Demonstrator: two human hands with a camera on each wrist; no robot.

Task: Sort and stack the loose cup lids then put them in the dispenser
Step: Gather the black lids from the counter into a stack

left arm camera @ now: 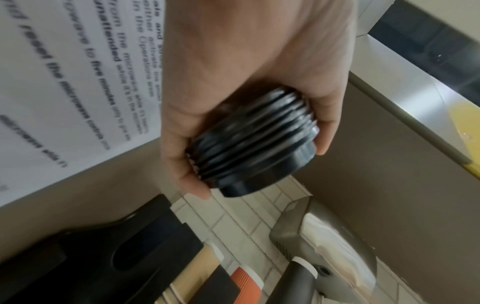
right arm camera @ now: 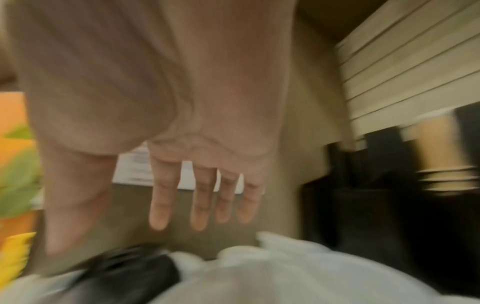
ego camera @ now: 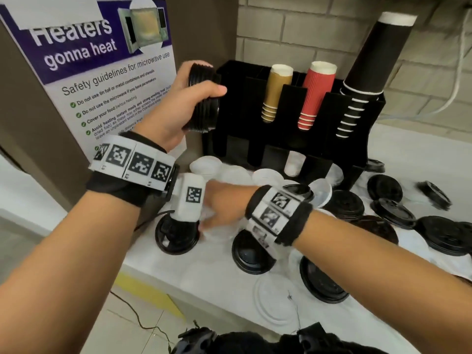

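My left hand (ego camera: 178,106) grips a stack of black lids (ego camera: 204,98), held on its side just left of the black dispenser (ego camera: 288,118). In the left wrist view the fingers curl round the lid stack (left arm camera: 254,144). My right hand (ego camera: 222,208) reaches low over the counter with straight, spread fingers (right arm camera: 200,205) above white lids (right arm camera: 272,267) and holds nothing. Loose black lids (ego camera: 347,204) and white lids (ego camera: 267,175) lie scattered on the white counter (ego camera: 204,272). Another black lid (ego camera: 176,236) sits under my left wrist.
The dispenser holds stacks of gold cups (ego camera: 275,90), red cups (ego camera: 316,95) and tall black cups (ego camera: 370,72). A microwave safety poster (ego camera: 102,72) hangs on the brown wall at left. A brick wall (ego camera: 319,29) stands behind. The counter's front edge drops to the floor at lower left.
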